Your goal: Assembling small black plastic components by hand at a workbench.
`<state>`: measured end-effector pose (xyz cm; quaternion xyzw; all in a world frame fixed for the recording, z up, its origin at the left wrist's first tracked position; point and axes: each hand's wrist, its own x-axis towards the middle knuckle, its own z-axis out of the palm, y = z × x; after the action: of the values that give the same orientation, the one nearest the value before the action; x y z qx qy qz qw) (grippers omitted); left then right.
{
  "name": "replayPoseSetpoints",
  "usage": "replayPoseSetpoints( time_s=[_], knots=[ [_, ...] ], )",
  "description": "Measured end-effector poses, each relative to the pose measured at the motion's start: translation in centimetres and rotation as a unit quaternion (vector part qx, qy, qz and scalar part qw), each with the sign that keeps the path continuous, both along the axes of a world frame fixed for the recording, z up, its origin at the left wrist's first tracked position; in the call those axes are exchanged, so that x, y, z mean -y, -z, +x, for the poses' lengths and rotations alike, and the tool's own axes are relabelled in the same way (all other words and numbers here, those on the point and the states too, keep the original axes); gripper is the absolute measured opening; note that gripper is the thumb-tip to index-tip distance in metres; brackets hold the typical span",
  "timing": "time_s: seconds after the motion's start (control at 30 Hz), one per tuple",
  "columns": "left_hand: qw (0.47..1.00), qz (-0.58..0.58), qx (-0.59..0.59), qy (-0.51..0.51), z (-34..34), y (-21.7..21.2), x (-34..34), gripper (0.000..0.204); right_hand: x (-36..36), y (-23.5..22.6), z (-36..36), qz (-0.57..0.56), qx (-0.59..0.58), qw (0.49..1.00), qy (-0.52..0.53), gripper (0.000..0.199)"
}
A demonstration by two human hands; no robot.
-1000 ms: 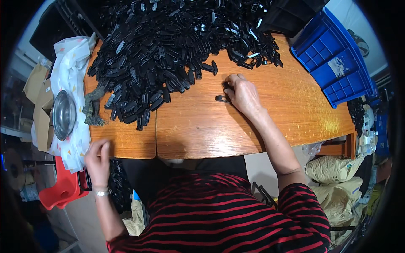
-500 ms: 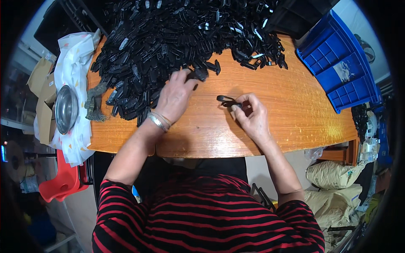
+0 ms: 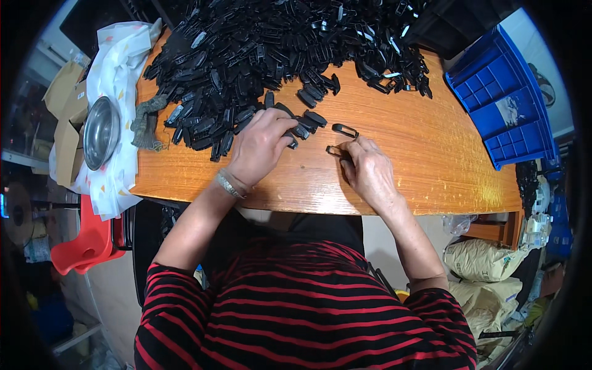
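Note:
My left hand (image 3: 259,145) lies palm down at the near edge of a heap of small oblong black plastic pieces (image 3: 246,61). Its fingers are bent but apart, touching several loose black pieces (image 3: 302,131) beside the thumb and forefinger. My right hand (image 3: 370,169) is closed over the bare wood to the right. From its fingers stick out two slotted black ends: an oval plastic loop (image 3: 345,130) on the far side and a smaller loop (image 3: 333,151) to the left. Whether these are one piece or two cannot be told, as the fingers cover where they meet.
The heap spreads over the far part of the wooden table (image 3: 431,154). A blue crate (image 3: 505,105) stands tilted at the right edge, a dark bin (image 3: 456,24) behind it. At left, a metal bowl (image 3: 102,132) rests on white plastic sheeting, near a grey-green cloth (image 3: 147,123).
My left hand has drawn several black pieces out of the heap toward me. My right hand has turned palm down, and two slotted ends now show apart at its fingers.

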<state>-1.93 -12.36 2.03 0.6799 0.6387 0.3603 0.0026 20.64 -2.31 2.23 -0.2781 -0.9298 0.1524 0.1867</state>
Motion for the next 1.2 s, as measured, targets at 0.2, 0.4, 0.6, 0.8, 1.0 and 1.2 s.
replayPoseSetpoints(
  time_s=[0.2,0.4,0.6,0.8,1.0,1.2],
  knots=[
    [0.997,-0.035,-0.066,-0.003,0.9,-0.1,-1.1,0.023,0.5,-0.1,-0.6,0.017,0.037,0.999,0.011,0.022],
    [0.996,-0.081,-0.023,-0.022,1.1,0.0,-1.5,0.015,0.8,0.6,-0.8,0.006,0.013,1.0,0.027,0.021],
    [0.988,-0.15,0.019,-0.039,0.4,-0.6,-1.3,0.016,0.8,1.1,-0.7,-0.011,-0.023,0.998,0.053,0.018],
    [0.979,-0.176,0.08,-0.066,-0.5,-0.3,-0.5,0.017,1.5,1.5,-0.4,-0.022,-0.056,0.996,0.061,0.02],
    [0.911,-0.073,0.401,-0.055,0.6,0.5,0.8,0.032,2.1,1.6,-1.3,-0.175,-0.159,0.968,0.089,0.021],
    [0.753,-0.086,0.652,0.019,3.6,0.5,3.1,0.029,4.9,-0.4,-3.8,-0.252,-0.281,0.925,0.045,0.016]
  ],
)
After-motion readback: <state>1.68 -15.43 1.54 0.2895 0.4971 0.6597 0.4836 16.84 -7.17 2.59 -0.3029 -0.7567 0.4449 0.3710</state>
